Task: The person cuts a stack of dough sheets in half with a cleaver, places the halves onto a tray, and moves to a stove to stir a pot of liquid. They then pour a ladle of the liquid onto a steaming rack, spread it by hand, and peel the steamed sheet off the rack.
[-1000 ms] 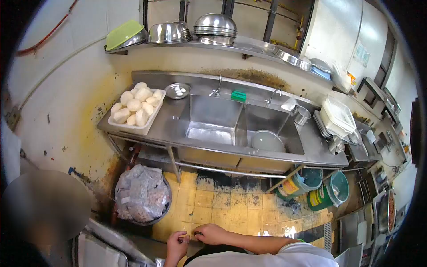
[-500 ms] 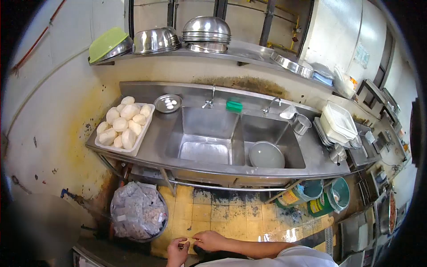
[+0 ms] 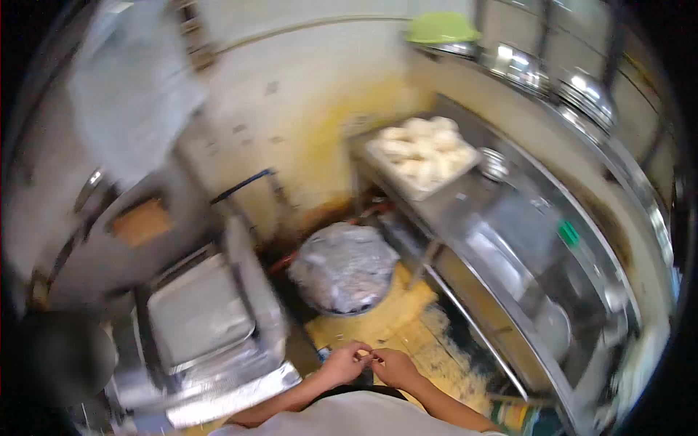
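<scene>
Low in front of my body, my left hand [image 3: 345, 365] and my right hand [image 3: 397, 368] meet with their fingertips together. Both have bent, pinched fingers, and anything between them is too small and blurred to make out. Beyond them on the floor stands a round tub [image 3: 351, 311] filled with a bulky plastic bag [image 3: 343, 263]. Further off, a white tray [image 3: 430, 190] of peeled, pale round vegetables [image 3: 423, 149] rests at the near end of the steel sink counter [image 3: 454, 207].
The double sink [image 3: 502, 251] runs along the right wall, with a green block [image 3: 568, 234] behind it and bowls [image 3: 585, 98] on a shelf above. To my left is a steel unit holding a shallow rectangular tray [image 3: 200, 312]. A blue pipe [image 3: 243, 187] sticks out from the wall.
My view has swung left, so the sink now lies to the right and the steel unit has come in at left. My hands stay close together, fingertips now touching.
</scene>
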Tool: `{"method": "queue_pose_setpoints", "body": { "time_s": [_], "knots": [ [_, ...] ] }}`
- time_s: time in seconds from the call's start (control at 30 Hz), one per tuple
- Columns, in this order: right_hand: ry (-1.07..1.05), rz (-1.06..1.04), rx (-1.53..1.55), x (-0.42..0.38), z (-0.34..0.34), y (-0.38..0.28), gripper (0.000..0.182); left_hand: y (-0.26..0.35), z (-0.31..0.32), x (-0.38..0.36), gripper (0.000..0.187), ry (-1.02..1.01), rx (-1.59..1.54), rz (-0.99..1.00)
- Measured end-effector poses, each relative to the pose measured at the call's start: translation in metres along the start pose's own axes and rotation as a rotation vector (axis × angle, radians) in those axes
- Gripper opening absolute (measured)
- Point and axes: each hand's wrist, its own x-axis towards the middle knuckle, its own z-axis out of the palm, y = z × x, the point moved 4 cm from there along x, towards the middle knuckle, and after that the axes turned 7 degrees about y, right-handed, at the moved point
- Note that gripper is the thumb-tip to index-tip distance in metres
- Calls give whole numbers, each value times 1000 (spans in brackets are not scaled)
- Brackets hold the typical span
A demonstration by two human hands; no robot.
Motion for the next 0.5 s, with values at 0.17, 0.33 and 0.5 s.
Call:
{"method": "queue_pose_setpoints", "body": {
  "time_s": [0.17, 0.33, 0.5],
  "knots": [
    [-154, -311, -18, 16, 64, -56, 32, -23, -68, -77, 27, 212, 51, -158],
    [-434, -547, -88, 3, 146, -125, 33, -69, -118, -191, 27, 531, -66, -329],
    [-539, -708, -83, -47, 235, -202, 29, -119, -150, -320, 27, 775, -165, -528]
  ]
}}
